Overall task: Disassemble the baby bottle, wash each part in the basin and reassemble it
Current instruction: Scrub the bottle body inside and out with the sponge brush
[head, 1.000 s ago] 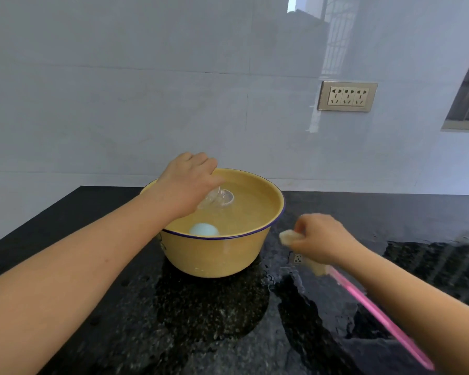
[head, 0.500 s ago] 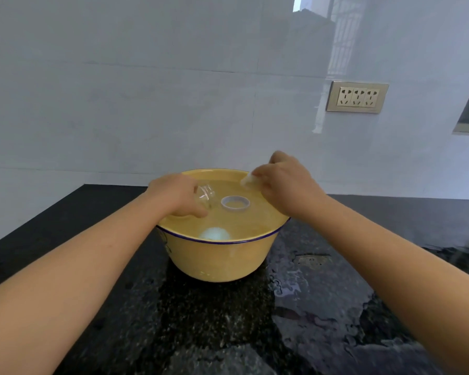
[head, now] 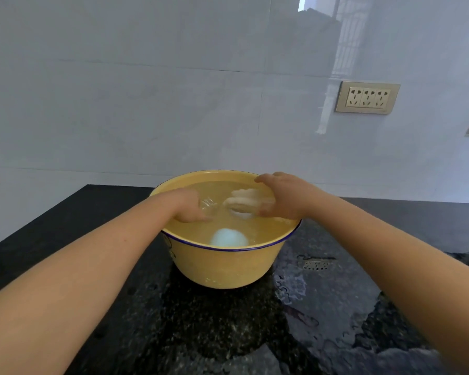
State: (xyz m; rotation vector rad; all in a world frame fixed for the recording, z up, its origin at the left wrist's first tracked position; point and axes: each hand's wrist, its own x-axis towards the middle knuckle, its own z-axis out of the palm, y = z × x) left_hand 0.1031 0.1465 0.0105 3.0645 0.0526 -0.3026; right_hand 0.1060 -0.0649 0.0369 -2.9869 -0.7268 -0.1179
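The basin (head: pixel 228 269) has a smooth, glossy yellow coating that looks like enamel. It stands on a desk (head: pixel 214 334) of black speckled polished stone, glossy under a film of water. The bottle body (head: pixel 208 205) in my left grip (head: pixel 186 205) is clear, smooth plastic; the white piece (head: pixel 243 203) in my right grip (head: pixel 284 197) looks matt and spongy, and the submerged pale blue part (head: pixel 229 237) looks smooth and opaque. The wall (head: pixel 146 104) is glossy, reflective tile, and the socket plate (head: pixel 367 97) has a dull metallic sheen.
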